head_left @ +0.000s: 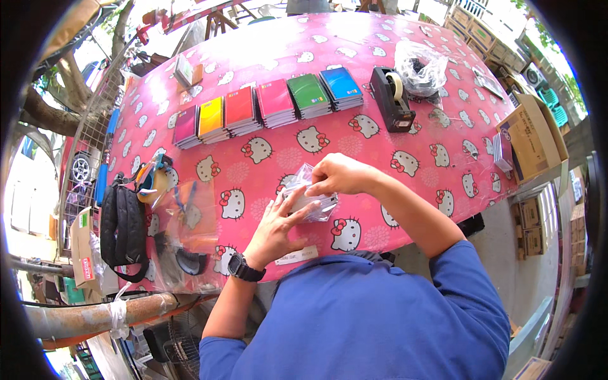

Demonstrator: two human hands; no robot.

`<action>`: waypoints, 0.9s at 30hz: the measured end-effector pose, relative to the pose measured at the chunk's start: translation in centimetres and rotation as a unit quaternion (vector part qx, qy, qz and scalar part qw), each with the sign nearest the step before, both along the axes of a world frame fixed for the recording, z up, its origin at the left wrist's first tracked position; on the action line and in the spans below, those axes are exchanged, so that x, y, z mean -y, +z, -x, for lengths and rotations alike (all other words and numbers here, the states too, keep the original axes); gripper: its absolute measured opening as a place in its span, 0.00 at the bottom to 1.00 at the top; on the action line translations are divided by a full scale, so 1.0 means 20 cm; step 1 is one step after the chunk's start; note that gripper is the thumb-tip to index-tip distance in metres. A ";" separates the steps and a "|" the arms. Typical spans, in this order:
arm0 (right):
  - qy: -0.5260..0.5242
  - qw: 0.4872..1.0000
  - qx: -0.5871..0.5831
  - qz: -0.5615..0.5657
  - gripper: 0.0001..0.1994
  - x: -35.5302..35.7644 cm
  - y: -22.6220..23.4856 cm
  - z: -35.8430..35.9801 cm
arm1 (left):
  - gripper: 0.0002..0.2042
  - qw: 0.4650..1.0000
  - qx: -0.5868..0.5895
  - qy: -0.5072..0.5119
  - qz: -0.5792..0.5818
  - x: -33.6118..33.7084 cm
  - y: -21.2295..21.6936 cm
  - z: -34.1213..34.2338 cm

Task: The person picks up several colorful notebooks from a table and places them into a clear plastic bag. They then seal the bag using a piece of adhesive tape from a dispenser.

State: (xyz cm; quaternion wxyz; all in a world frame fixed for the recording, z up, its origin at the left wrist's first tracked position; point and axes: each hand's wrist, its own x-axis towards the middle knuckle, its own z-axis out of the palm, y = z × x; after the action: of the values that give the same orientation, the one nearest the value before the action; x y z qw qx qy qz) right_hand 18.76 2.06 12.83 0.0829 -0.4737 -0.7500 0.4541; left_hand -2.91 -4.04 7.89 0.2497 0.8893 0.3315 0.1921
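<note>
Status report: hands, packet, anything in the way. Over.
Left hand spread on clear plastic packet; right hand curled at its upper part. Packet on pink tablecloth. Notebook row and tape dispenser beyond, apart from hands.

Wears a royal-blue short-sleeved shirt [380, 316], broad and mostly smooth across the torso, wrinkled toward the shoulders, with a loosely cut right sleeve [465, 272] and a matching left sleeve [223, 358]. Has a chunky black wristwatch [246, 267] with a rounded case and a thick dark strap fastened around the left wrist. Leaves forearms, left hand [282, 228] and right hand [345, 174] bare.
</note>
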 end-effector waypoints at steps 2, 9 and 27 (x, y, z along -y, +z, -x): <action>-0.023 0.998 0.055 -0.018 0.18 0.03 0.04 0.07 | 0.37 1.000 -0.014 0.003 -0.004 0.00 -0.01 0.02; -0.031 0.929 0.324 -0.176 0.23 0.03 0.04 -0.02 | 0.36 0.999 -0.019 0.037 -0.010 0.02 0.01 0.00; -0.257 0.887 -0.228 -0.310 0.09 0.11 -0.15 -0.06 | 0.10 0.937 0.322 0.102 -0.085 -0.06 0.13 -0.10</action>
State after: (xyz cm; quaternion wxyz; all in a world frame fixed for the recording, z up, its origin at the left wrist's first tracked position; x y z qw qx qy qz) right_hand 19.99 -0.24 9.85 0.5077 -0.4834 -0.6653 0.2567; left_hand -0.96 -2.79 10.39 0.2452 0.7591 0.3046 0.5204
